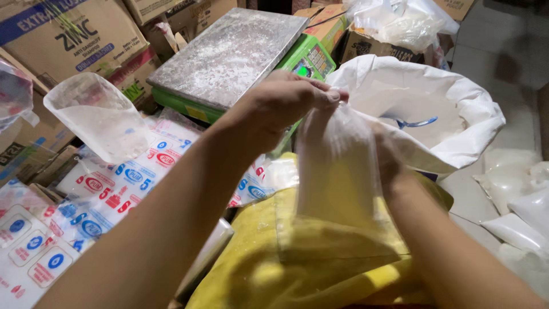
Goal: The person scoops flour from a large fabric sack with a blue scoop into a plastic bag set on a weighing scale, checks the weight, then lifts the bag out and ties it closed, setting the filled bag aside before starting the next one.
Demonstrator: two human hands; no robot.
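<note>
My left hand (pixel 280 106) pinches the top edge of a clear plastic bag (pixel 337 171) that hangs open in front of me. My right hand (pixel 389 157) is behind the bag, mostly hidden by it, and grips its far side. The bag looks empty and dusty with white powder. Beyond it stands a big white sack (pixel 457 114) of white powder with a blue scoop (pixel 414 122) lying in it. A green weighing scale (pixel 229 54) with a powder-dusted metal pan sits behind my left hand.
A yellow cloth (pixel 286 274) lies under the bag. Printed plastic packets (pixel 114 189) are spread at the left, with a clear bag (pixel 97 114) above them. Cardboard boxes (pixel 68 40) stand behind. Filled white bags (pixel 520 212) lie on the floor at right.
</note>
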